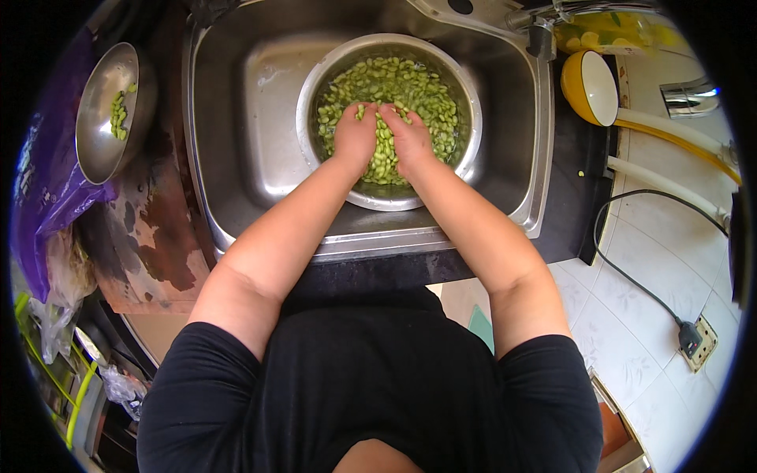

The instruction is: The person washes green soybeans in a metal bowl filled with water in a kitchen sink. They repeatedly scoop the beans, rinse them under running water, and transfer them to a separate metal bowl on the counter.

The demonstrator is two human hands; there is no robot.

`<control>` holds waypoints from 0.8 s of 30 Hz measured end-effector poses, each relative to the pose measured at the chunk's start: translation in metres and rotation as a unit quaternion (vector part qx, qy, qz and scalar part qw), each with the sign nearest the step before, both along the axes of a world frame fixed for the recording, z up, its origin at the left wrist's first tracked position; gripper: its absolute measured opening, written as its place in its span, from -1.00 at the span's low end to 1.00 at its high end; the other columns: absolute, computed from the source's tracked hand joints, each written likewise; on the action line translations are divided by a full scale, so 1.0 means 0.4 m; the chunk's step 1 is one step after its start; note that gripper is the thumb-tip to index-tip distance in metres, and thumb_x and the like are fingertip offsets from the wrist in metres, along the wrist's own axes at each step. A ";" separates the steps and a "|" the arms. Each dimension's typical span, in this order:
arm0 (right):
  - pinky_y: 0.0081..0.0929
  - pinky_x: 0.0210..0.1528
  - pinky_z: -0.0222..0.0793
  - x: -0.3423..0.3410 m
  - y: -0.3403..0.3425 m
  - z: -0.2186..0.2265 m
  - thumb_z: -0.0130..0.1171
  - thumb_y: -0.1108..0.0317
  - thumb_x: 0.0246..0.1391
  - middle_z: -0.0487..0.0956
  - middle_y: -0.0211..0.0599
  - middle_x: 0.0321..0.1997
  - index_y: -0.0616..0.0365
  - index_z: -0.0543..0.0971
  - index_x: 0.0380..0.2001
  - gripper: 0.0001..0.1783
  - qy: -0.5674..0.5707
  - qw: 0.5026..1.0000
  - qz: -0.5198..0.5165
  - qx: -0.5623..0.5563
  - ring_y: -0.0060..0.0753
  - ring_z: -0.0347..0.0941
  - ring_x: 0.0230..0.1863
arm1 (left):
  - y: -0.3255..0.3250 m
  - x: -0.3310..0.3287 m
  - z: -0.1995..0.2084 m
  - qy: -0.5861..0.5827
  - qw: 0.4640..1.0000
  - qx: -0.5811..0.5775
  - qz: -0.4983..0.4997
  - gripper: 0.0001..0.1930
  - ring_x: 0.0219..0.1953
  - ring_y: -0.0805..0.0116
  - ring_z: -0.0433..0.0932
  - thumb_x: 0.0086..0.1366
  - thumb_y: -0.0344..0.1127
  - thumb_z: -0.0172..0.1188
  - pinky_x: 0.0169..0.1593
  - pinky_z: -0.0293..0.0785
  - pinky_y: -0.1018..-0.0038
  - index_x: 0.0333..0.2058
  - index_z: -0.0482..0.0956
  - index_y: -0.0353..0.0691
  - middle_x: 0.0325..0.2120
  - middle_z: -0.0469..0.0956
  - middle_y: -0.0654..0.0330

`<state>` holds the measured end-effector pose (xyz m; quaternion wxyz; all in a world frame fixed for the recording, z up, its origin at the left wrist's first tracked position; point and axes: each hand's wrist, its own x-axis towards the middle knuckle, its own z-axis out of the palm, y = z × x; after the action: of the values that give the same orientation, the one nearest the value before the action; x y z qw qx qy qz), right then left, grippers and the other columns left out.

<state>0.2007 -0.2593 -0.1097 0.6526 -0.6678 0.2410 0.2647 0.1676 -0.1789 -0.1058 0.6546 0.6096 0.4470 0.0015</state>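
Observation:
A round steel basin (471,118) stands in the sink, holding water and many shelled green beans (386,79). Both of my hands are inside it, side by side near the middle. My left hand (355,140) curls around beans, with one showing by its thumb. Opposite it, my right hand (412,140) is bent inward, its fingertips close to those of the left. Beans lie gathered between the two palms. Parts of the fingers are hidden among the beans.
The steel sink (268,102) surrounds the basin, with a faucet (541,38) at its far right corner. A steel bowl (98,138) with a few beans sits left, beside a purple bag (39,213). At right are a yellow bowl (579,87) and a plugged-in cord (631,276).

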 end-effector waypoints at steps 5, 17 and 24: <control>-0.61 -0.24 0.24 -0.006 -0.026 -0.001 0.23 0.18 -0.12 0.48 -0.33 -0.33 0.26 0.43 -0.21 -0.55 -0.017 0.995 -0.039 0.091 -0.55 0.34 -0.30 | -0.019 -0.005 -0.029 -0.050 0.995 -0.039 0.075 -0.64 -0.32 0.25 0.44 0.20 -0.10 0.00 -0.21 0.33 0.42 -0.22 0.42 -0.30 -0.31 0.48 0.03; -0.35 -0.08 0.32 0.059 -0.110 0.067 -0.02 0.26 0.05 0.42 -0.20 -0.13 0.17 0.42 -0.20 -0.72 0.072 0.967 -0.004 0.245 -0.31 0.37 -0.12 | -0.003 -0.025 0.070 -0.136 0.853 -0.472 0.179 -0.65 -0.15 0.22 0.43 0.28 -0.12 -0.17 -0.07 0.37 0.32 -0.18 0.40 -0.29 -0.20 0.45 0.10; -0.24 0.02 0.24 0.087 -0.181 0.114 -0.08 0.26 0.04 0.37 -0.18 -0.01 0.15 0.36 -0.07 -0.63 0.147 0.916 0.062 0.368 -0.23 0.31 -0.01 | -0.017 -0.058 0.110 -0.237 0.765 -0.583 0.137 -0.40 0.06 0.15 0.25 0.27 0.11 -0.43 0.15 0.10 0.27 0.00 0.30 -0.25 0.00 0.31 0.07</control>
<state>0.2354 -0.3318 -0.0639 0.7917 -0.3476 0.1778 0.4698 0.1445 -0.1855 -0.0616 0.9619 0.0235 0.2711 -0.0251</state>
